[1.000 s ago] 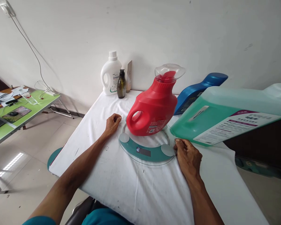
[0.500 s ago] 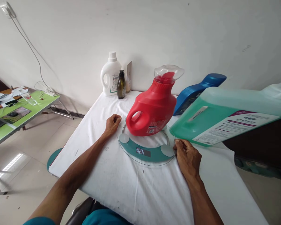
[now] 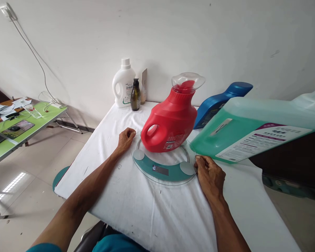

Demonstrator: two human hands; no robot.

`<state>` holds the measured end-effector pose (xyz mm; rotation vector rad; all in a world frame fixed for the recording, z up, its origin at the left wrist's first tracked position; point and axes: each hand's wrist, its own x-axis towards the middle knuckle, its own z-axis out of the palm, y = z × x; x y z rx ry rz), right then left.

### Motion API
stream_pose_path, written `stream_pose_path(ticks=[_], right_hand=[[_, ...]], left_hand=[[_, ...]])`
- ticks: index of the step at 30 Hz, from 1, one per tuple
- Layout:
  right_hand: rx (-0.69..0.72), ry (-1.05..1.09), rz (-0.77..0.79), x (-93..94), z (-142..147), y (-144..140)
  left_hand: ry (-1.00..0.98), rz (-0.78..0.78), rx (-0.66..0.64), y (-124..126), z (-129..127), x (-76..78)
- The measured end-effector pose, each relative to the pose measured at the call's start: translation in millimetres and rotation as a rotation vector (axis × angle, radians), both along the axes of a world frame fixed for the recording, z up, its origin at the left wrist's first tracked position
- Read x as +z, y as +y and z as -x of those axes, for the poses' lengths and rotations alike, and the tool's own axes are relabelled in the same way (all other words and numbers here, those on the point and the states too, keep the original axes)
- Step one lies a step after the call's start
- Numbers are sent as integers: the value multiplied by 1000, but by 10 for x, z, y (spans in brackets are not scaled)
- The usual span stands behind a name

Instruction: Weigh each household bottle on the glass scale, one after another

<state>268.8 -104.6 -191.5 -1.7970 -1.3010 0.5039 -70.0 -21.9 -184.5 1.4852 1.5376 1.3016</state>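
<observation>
A red detergent jug [image 3: 170,122] with a clear funnel [image 3: 188,81] in its neck stands on a round glass scale [image 3: 163,168] with a teal front band. My left hand [image 3: 126,138] rests curled on the white cloth at the scale's left rim, holding nothing. At the scale's right rim my right hand [image 3: 210,175] lies with curled fingers touching the glass edge. A large green detergent jug [image 3: 254,126] lies tilted just behind my right hand. A blue bottle [image 3: 220,99] leans behind it.
The table [image 3: 152,213] has a white cloth and stands against a white wall. A white detergent bottle [image 3: 123,84] and a dark pump bottle [image 3: 135,95] stand at the back. To the left, a green folding table [image 3: 21,127] carries papers and cables.
The scale's display showed digits half a second ago and now looks nearly blank. Both hands and the jugs have stayed where they were.
</observation>
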Motion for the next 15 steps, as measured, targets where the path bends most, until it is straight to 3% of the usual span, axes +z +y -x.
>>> stream_pose_path(ticks=[15], right_hand=[[-7,25,-3,34,17,-19]], left_hand=[[-18,0,2,-80,-10,30]])
